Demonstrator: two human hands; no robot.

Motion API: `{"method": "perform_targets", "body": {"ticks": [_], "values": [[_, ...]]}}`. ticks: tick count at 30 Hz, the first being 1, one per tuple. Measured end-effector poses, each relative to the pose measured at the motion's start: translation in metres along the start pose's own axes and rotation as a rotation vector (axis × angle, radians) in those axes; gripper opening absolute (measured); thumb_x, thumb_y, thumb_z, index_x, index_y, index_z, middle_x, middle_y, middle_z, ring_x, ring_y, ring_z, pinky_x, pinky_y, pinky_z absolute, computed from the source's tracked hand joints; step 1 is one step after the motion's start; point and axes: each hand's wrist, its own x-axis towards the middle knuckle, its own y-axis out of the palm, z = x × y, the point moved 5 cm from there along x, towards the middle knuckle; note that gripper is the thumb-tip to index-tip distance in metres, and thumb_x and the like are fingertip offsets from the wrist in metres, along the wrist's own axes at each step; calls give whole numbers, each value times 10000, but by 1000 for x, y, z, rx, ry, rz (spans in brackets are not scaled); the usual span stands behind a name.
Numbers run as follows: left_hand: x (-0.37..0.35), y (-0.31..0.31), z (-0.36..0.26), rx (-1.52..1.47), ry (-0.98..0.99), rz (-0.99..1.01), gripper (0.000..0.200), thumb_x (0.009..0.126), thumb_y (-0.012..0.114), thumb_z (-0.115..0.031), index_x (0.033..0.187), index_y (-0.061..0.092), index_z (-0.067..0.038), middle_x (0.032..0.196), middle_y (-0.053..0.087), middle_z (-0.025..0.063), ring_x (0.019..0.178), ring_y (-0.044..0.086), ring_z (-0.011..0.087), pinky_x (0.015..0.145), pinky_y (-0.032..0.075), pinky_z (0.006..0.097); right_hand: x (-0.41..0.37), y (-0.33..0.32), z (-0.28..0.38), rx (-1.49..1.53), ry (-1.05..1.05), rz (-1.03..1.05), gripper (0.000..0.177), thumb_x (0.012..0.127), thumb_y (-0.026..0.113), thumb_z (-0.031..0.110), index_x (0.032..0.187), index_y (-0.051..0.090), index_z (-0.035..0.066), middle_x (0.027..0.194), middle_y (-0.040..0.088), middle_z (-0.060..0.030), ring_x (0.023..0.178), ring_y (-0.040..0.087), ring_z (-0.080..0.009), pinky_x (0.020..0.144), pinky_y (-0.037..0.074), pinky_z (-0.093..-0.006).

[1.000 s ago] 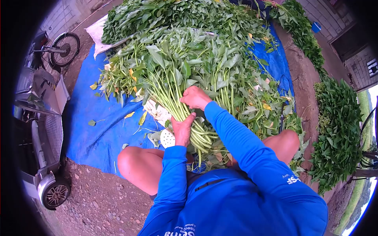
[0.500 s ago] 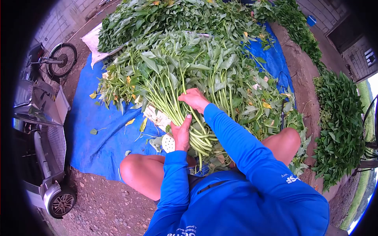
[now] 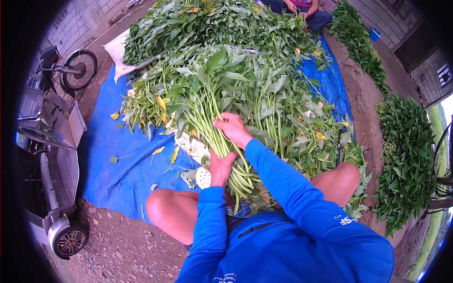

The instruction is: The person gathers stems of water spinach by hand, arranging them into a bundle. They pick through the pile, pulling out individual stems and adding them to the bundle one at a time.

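Observation:
A bunch of water spinach [image 3: 201,119] leans across my lap, its long pale-green stems pointing down toward me and its leaves away. My left hand [image 3: 222,168] is wrapped round the stems near their lower ends. Higher up, my right hand [image 3: 233,130] is closed on the right side of the same bunch, thumb and fingers around some stems. Beyond both hands lies a broad pile of loose water spinach [image 3: 278,101]. Close to my left wrist are a white piece with dark holes [image 3: 203,178] and a pale, worn slab [image 3: 192,146], partly covered.
A blue tarp [image 3: 122,170] lies under the greens, with yellow leaves scattered on it. Another leafy heap [image 3: 188,28] is at the back. A seated person [image 3: 314,14] handles greens there. More bundles [image 3: 406,155] line the right; a motorcycle [image 3: 75,70] stands left.
The view has tilted up slightly, bringing the seated person into sight. The stems in my hands look more upright and closer together. Both hands keep their hold.

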Motion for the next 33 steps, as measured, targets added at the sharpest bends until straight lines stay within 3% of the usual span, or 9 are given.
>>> {"method": "perform_targets", "body": {"ticks": [2, 7, 11, 18, 23, 26, 30, 31, 33], "values": [[-7, 3, -7, -68, -31, -27, 550, 834, 755, -3, 1331, 522, 28, 1110, 709, 117, 861, 710, 207, 778, 601, 340, 9, 9, 10, -97, 65, 138, 308, 938, 777, 296, 1063, 794, 15, 993, 779, -114, 892, 699, -181, 858, 548, -339], [-1, -3, -9, -231, -84, -64, 532, 841, 753, 13, 1321, 524, 9, 1092, 706, 114, 838, 709, 199, 716, 617, 337, 1, 2, 22, -546, -34, 176, 643, 951, 728, 315, 1502, 576, 22, 1421, 663, -240, 1328, 641, -357, 1125, 492, -391], [-4, 5, -3, -262, -72, -40, 507, 865, 767, -12, 1316, 537, -7, 1119, 704, 92, 898, 702, 183, 785, 602, 327, -25, -20, 28, -620, -150, 85, 636, 926, 759, 204, 1512, 580, 32, 1050, 778, -143, 977, 741, -260, 911, 576, -371], [-3, 9, -3, -306, 37, -18, 520, 935, 817, -127, 1361, 543, -7, 1174, 695, 72, 970, 671, 154, 851, 565, 311, -15, -29, 16, -502, -99, -92, 621, 874, 826, 169, 1454, 644, 41, 999, 777, -136, 918, 737, -213, 876, 584, -338], [-3, 4, -6, -221, 51, -18, 595, 939, 844, -182, 1408, 522, -8, 1217, 679, 73, 998, 658, 160, 899, 552, 310, -4, -10, -2, -51, 151, 164, 548, 963, 774, 54, 1489, 618, 48, 882, 698, -22, 687, 611, -90, 566, 513, -256], [-2, 7, -12, -182, 93, -78, 579, 898, 843, -157, 1384, 564, -10, 1165, 691, 78, 957, 683, 172, 836, 569, 316, -7, 1, -12, 49, 295, 242, 580, 969, 781, 87, 1518, 593, 60, 917, 720, -23, 721, 621, -88, 614, 534, -266], [7, 2, -8, -248, -7, -62, 466, 862, 795, -83, 1276, 597, -1, 1039, 697, 86, 841, 693, 185, 752, 583, 334, -23, -14, 35, -155, 163, 327, 715, 978, 767, 171, 1619, 462, 87, 1081, 745, -47, 842, 667, -125, 745, 585, -305], [-2, -2, -13, -227, -65, -56, 418, 868, 794, -95, 1228, 603, 0, 1000, 694, 85, 813, 691, 183, 724, 582, 330, -22, -29, 56, -309, -130, 217, 660, 969, 761, 164, 1568, 509, 54, 1042, 737, -47, 846, 670, -131, 747, 593, -323], [3, -6, -28, -239, -67, -42, 339, 883, 789, -115, 1146, 607, 0, 928, 684, 79, 754, 683, 179, 671, 580, 323, -39, -75, 81, -283, -102, 69, 393, 944, 752, 153, 1304, 666, 19, 995, 730, -37, 832, 663, -118, 706, 580, -298]]}}
